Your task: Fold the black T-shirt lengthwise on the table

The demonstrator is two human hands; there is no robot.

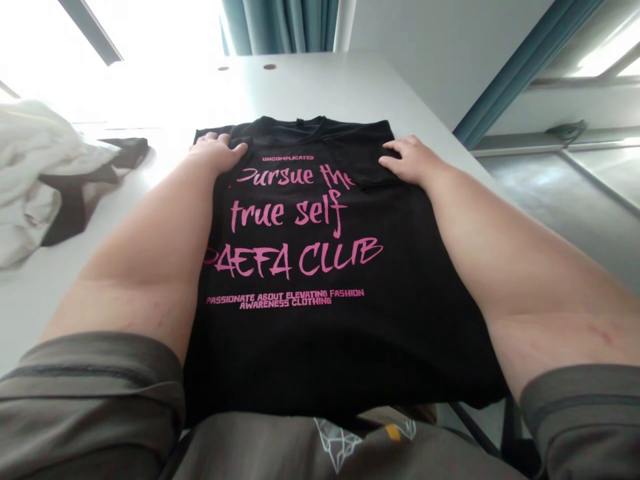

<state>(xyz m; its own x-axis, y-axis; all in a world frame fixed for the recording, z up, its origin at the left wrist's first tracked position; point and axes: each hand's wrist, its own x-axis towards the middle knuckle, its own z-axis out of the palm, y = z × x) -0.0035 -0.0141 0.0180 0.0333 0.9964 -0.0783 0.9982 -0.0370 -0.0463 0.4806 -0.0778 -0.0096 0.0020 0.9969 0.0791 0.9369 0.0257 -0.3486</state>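
Observation:
A black T-shirt (pixel 310 347) with pink lettering lies face up on the white table, its collar at the far end and its hem at the near edge. Both sleeves are folded inward over the body, the one on the right covering the end of a printed line. My left hand (pixel 220 150) rests on the folded sleeve near the left shoulder, thumb apart from the fingers. On the opposite side, my right hand (pixel 411 160) touches the outer edge of the right sleeve with its fingers spread. Neither hand visibly grips the cloth.
The white table (pixel 345 87) runs back toward a teal curtain (pixel 285 27), with round holes near its far end. A heap of white clothes (pixel 35 167) and a dark garment (pixel 75 203) lie at the left. The table's right edge borders the floor.

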